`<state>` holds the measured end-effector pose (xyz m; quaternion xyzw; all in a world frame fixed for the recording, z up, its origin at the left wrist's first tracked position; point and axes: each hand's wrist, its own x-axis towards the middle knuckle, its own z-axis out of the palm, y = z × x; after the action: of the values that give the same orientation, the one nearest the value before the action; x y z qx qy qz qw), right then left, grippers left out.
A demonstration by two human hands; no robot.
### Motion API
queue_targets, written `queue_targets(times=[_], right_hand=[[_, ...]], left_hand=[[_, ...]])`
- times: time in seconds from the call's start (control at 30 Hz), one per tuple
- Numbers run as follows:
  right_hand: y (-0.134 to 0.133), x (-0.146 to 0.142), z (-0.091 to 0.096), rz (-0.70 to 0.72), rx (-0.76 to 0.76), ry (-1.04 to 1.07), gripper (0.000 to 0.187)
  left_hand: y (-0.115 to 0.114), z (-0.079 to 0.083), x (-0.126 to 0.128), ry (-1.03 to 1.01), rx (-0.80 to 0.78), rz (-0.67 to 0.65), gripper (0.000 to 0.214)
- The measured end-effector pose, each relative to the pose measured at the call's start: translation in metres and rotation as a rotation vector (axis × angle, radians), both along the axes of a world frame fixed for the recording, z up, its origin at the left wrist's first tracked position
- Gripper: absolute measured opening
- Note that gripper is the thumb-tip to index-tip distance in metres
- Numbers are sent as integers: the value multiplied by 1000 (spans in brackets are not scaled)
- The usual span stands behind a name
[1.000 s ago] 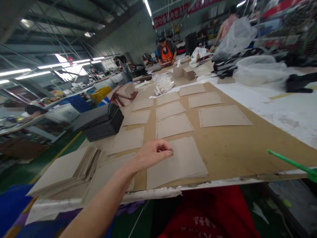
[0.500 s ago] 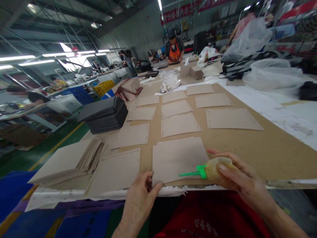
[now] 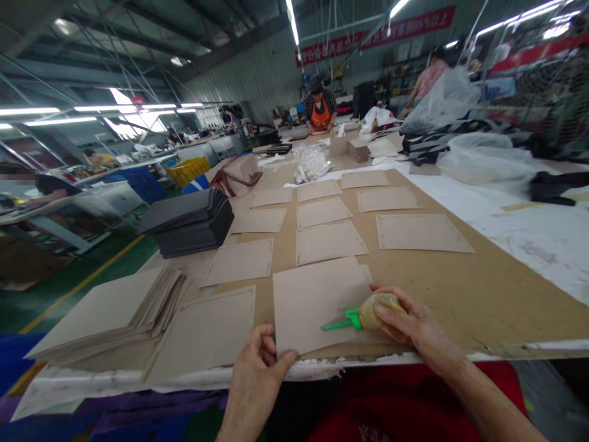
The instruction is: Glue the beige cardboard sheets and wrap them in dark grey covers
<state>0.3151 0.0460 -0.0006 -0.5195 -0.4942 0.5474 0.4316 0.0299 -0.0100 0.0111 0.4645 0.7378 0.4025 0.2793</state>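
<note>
At the near edge of the table lies a grey-beige cardboard sheet [image 3: 308, 301], with the edge of another sheet showing beneath it on the right. My left hand [image 3: 262, 362] pinches its near left corner, thumb on top and fingers curled at the side. A squeeze bottle [image 3: 380, 314] of yellowish contents is gripped in my right hand [image 3: 409, 322]. Its green nozzle [image 3: 343, 323] points left above the sheet. Fingertips of that hand reach the sheet's right edge.
Several cardboard pieces [image 3: 331, 241] lie in rows ahead. On the left stand a cardboard stack [image 3: 105, 313] and a dark grey pad stack [image 3: 188, 224]. Crumpled clear plastic [image 3: 310, 162] sits farther back. A person in an orange apron [image 3: 321, 113] works at the far end.
The top sheet has shifted left over the one below, whose right edge now shows more. My right hand has moved left with the bottle, and my left hand keeps its corner hold.
</note>
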Motion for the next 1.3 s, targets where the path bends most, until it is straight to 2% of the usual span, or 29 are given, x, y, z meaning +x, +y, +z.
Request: queue_targets(times=[0.2,0.3,0.37,0.43,0.5,0.6,0.67,0.73,0.8,0.87,0.93,1.03,1.17,1.23,1.3], right_hand=[[-3,4,8,119,-162,411,43],[-6,7,14,228,-190,414,48],[-7,10,18,256,-180,379,52],[-8,15,23,237,-153,372,53],[-7,21,28,203,-120,390,52],[-5,30,37,130,-58,413,50],[-4,31,43,93,-22,416,49],[-6,29,46,88,-6,412,49],[-10,25,47,108,-4,409,49],[-14,23,48,135,-7,401,49],[-16,26,51,102,22,388,48],[-14,42,59,-124,150,388,44],[-8,71,75,-421,356,442,24],[-7,79,82,-489,432,423,21],[-9,78,84,-490,479,345,26]], left_hand=[[-2,-1,-2,-72,45,25,43],[-1,-4,-6,-88,58,17,47],[-3,-4,-7,-92,100,69,55],[-9,-2,-5,-116,198,161,62],[-18,1,2,-172,328,211,56],[-29,3,23,-318,436,154,38],[-30,5,41,-508,399,56,39],[-24,7,57,-753,319,-62,43],[-11,12,71,-980,233,-120,42],[5,17,82,-1131,154,-95,41],[22,22,89,-1220,111,-56,42],[47,25,97,-1304,156,-33,43],[76,21,107,-1383,168,-56,34],[86,14,115,-1397,132,-59,31],[92,7,123,-1390,106,-63,30]])
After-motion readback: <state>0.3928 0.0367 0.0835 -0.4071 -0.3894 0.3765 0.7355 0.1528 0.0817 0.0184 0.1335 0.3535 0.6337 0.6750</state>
